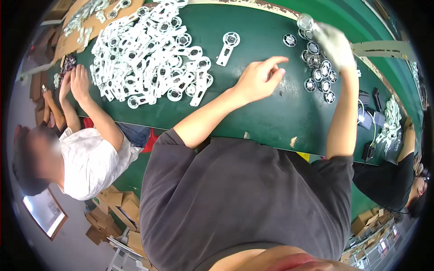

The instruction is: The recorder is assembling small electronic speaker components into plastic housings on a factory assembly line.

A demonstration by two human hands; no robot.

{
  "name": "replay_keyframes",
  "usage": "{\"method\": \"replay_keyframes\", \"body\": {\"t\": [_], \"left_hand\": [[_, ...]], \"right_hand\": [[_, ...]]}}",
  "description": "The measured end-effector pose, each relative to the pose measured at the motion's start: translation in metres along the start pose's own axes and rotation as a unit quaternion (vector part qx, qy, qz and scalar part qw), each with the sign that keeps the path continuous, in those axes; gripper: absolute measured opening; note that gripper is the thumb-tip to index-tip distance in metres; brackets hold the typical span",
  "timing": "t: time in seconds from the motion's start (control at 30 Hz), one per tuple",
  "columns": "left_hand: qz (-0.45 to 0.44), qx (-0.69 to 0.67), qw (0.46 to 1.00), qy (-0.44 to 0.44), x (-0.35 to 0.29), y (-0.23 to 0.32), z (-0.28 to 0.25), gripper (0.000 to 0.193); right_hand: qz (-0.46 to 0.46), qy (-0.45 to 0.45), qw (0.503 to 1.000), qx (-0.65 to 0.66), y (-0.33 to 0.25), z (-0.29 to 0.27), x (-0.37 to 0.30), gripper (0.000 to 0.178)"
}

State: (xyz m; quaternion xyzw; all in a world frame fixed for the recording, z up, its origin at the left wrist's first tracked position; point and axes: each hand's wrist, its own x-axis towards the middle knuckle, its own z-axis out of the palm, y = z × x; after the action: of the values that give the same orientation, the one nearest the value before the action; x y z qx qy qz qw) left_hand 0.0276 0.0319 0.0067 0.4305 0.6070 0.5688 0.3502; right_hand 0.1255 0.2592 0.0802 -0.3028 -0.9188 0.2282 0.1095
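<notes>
My left hand (262, 77) is bare and rests just above the green table (271, 117), fingers loosely spread with the index stretched out, holding nothing. A single white bracket with a round end (227, 47) lies to its upper left. My right hand (335, 45) wears a pale glove and is blurred; it grips a small round metal part (305, 21) at its fingertips. Just below that hand lies a cluster of small round metal parts (318, 67).
A big pile of white brackets (149, 49) covers the table's left part. A co-worker in a white shirt (90, 162) has both hands at the pile's edge. Another person in black (389, 174) sits at the right. Cardboard boxes (117, 207) stand on the floor.
</notes>
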Motion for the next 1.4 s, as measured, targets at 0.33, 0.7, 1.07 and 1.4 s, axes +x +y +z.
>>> {"method": "replay_keyframes", "body": {"t": [0.33,0.7,1.07,1.4], "left_hand": [[0.158,0.442,0.847,0.251,0.010,0.012,-0.051,0.028],[0.005,0.191,0.970,0.152,0.025,0.027,-0.040,0.030],[0.161,0.385,0.900,0.123,0.078,0.011,0.008,0.043],[0.187,0.353,0.914,0.072,0.045,-0.003,-0.007,0.010]], "right_hand": [[0.012,0.066,0.991,-0.118,-0.007,0.018,0.099,0.044],[0.022,-0.049,0.990,0.127,-0.079,0.067,-0.086,0.060],[0.198,0.203,0.945,0.164,-0.039,0.071,-0.099,0.033],[0.212,0.190,0.933,0.220,-0.024,0.051,-0.095,0.029]]}}
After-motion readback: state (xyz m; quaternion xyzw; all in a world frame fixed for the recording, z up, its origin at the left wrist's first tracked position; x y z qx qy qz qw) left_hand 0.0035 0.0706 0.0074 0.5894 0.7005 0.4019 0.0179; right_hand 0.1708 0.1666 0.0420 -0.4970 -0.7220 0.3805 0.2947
